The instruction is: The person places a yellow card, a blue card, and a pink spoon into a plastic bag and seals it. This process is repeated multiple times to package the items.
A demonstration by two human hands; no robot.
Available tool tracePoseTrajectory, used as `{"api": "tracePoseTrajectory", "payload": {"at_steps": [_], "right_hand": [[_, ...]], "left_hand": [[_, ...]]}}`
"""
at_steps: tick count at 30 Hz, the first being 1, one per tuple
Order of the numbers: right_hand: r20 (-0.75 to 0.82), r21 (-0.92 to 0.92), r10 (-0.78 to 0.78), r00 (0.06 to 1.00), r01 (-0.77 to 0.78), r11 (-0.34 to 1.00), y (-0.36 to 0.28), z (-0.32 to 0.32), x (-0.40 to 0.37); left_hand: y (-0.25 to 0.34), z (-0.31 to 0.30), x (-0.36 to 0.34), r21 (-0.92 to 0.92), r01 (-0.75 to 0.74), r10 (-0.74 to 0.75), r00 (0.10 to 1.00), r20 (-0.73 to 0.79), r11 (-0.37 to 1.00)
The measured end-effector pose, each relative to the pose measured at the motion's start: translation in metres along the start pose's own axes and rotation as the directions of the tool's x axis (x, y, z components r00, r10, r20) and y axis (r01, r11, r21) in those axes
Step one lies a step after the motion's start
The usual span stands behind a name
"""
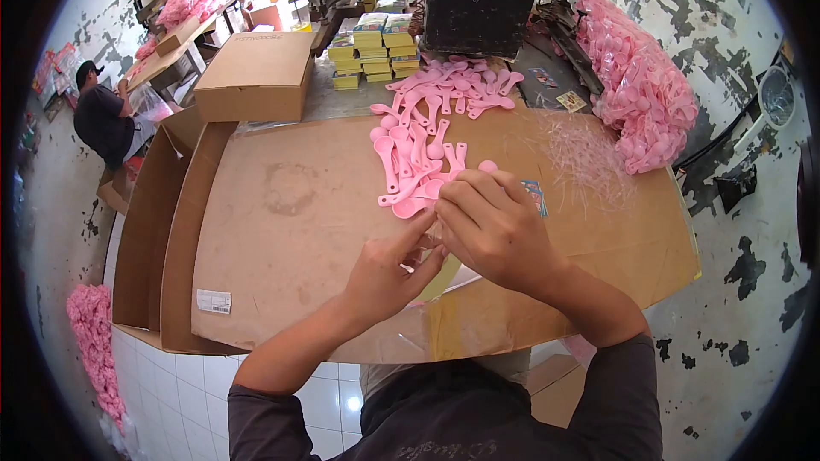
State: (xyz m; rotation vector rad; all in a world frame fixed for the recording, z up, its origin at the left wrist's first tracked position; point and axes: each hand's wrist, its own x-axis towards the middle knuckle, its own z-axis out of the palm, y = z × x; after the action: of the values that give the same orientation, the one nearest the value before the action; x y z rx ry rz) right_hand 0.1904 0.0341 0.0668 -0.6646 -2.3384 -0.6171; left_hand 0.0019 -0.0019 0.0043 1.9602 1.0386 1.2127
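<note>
Close together over the front of the cardboard-covered table [282, 290], my two hands meet at their fingertips. My left hand [384, 277] is closed, its thumb and index finger pinched towards the right hand. Bent fingers point down and left on my right hand [500, 230], also closed. What they pinch is small and mostly hidden; I cannot tell what it is. Below the fingertips shows a flat yellow-green and white piece [442, 280]. Just beyond the hands lies a heap of pink plastic scoops [414, 149], its nearest scoops right at my fingertips.
A closed cardboard box [256, 68] and stacks of yellow-edged cards [373, 43] stand at the back. A black machine box [478, 4] rises behind the scoops. To the right are clear plastic strips [589, 158] and bagged pink scoops [641, 85]. Another person [107, 115] sits at far left.
</note>
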Motion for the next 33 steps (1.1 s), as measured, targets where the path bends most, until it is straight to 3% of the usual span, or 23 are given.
{"api": "tracePoseTrajectory", "payload": {"at_steps": [10, 13, 16, 19, 21, 23, 25, 28, 31, 33], "right_hand": [[0.206, 0.064, -0.013, 0.979, -0.001, 0.998, 0.009, 0.001, 0.0], [0.194, 0.074, 0.009, 0.981, -0.024, 0.997, 0.014, 0.01, -0.001], [0.113, 0.143, 0.183, 0.977, -0.198, 0.97, 0.028, -0.001, -0.001], [0.149, 0.601, 0.443, 0.884, -0.437, 0.669, 0.054, -0.013, -0.015], [0.595, 0.719, 0.431, 0.678, -0.689, 0.093, 0.085, -0.051, -0.035], [0.586, 0.797, 0.295, 0.754, -0.473, -0.375, 0.139, -0.071, -0.082], [0.546, 0.781, 0.561, 0.623, -0.621, -0.071, 0.185, -0.061, -0.13], [0.26, 0.491, 0.855, 0.449, -0.824, 0.283, 0.224, -0.039, -0.177], [0.073, 0.04, 0.78, 0.621, -0.783, 0.62, 0.212, -0.044, -0.184], [0.015, -0.3, 0.667, 0.744, -0.633, 0.713, 0.197, -0.05, -0.183]], "left_hand": [[-0.004, 0.001, -0.003, 0.128, -0.003, -0.003, 0.999, 0.047, 0.992], [0.002, 0.0, -0.003, 0.154, 0.021, -0.034, 0.996, 0.084, 0.988], [0.01, -0.008, 0.001, 0.064, 0.095, -0.101, 0.989, 0.108, 0.993], [0.003, -0.009, 0.003, -0.239, 0.226, -0.203, 0.972, 0.116, 0.944], [0.0, -0.01, 0.004, -0.39, 0.297, -0.261, 0.955, 0.143, 0.872], [0.0, -0.013, 0.006, -0.45, 0.346, -0.298, 0.938, 0.176, 0.823], [0.0, -0.014, 0.008, -0.478, 0.333, -0.282, 0.943, 0.176, 0.813], [0.004, -0.011, 0.008, -0.533, 0.326, -0.283, 0.945, 0.163, 0.781], [0.001, -0.01, 0.007, -0.527, 0.312, -0.28, 0.95, 0.142, 0.791], [0.0, -0.008, 0.009, -0.51, 0.311, -0.288, 0.949, 0.126, 0.802]]}}
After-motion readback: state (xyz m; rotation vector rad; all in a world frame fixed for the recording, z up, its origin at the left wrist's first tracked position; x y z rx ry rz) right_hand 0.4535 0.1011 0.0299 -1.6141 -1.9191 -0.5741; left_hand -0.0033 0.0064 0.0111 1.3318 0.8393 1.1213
